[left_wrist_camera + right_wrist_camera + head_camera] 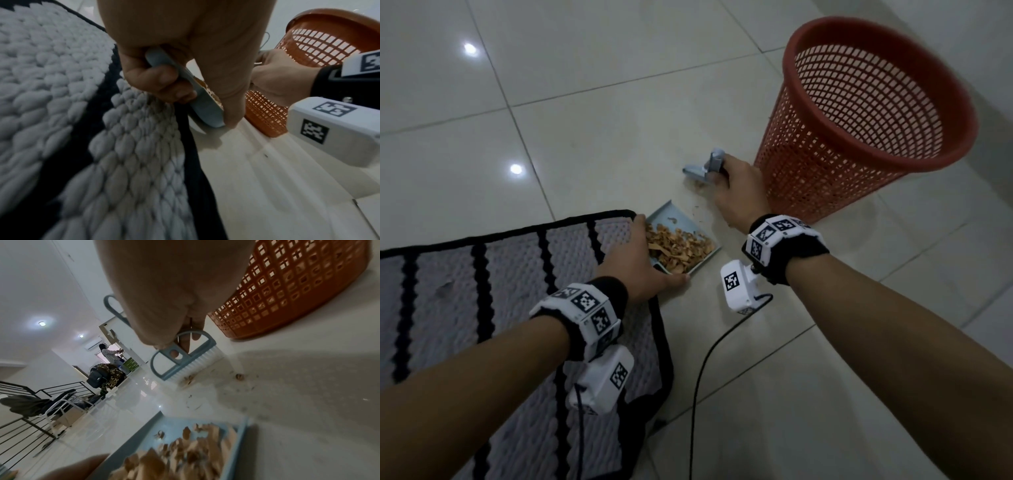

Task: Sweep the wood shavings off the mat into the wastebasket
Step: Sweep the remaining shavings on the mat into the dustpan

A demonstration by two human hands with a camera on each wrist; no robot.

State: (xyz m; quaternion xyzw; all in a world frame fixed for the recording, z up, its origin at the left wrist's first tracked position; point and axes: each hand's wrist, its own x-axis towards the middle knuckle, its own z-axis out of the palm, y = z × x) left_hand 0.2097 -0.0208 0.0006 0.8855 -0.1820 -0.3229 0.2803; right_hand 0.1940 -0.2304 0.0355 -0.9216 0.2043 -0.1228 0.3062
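The gathering step is nearly finished. A dustpan [674, 219] is held flat on the floor [585, 137] by the left hand [635, 265], whose fingers are curled round its rear edge, just beside the mat [500, 274]. Most wood shavings [678, 248] are already piled in it. A small brush [703, 168] is gripped by the right hand [736, 192], near the wastebasket [859, 113], where a few stray shavings [188, 380] remain. These should be swept into the dustpan; afterwards it must be lifted level and emptied into the wastebasket.
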